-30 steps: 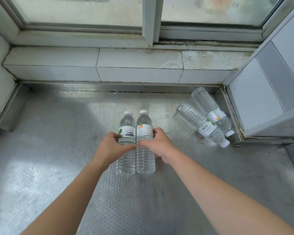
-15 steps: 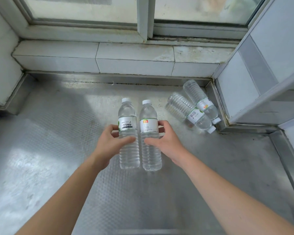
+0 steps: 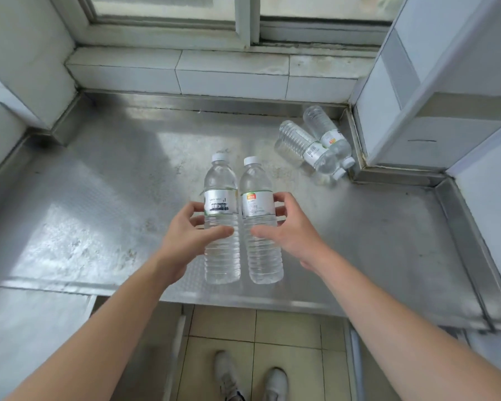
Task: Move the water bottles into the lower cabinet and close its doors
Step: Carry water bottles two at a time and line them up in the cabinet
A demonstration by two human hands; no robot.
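Note:
Two clear water bottles with white caps are held upright side by side above the steel counter (image 3: 99,215). My left hand (image 3: 190,238) grips the left bottle (image 3: 221,198), which has a grey label. My right hand (image 3: 292,230) grips the right bottle (image 3: 258,192), which has a white and green label. Two more water bottles lie on their sides at the counter's back right corner, one (image 3: 307,149) in front of the other (image 3: 327,134), caps pointing toward the right front. The lower cabinet's inside is hidden below the counter edge.
A tiled sill and a window run along the back. A white tiled block (image 3: 434,111) stands at the right, with a raised steel rim (image 3: 469,233) beside it. Below the counter edge I see beige floor tiles, my shoes (image 3: 252,380), and open door edges (image 3: 177,342) on both sides.
Both hands have lifted their bottles and drawn them back toward the counter's front edge. My view has pulled back and down, so the floor and my shoes now show.

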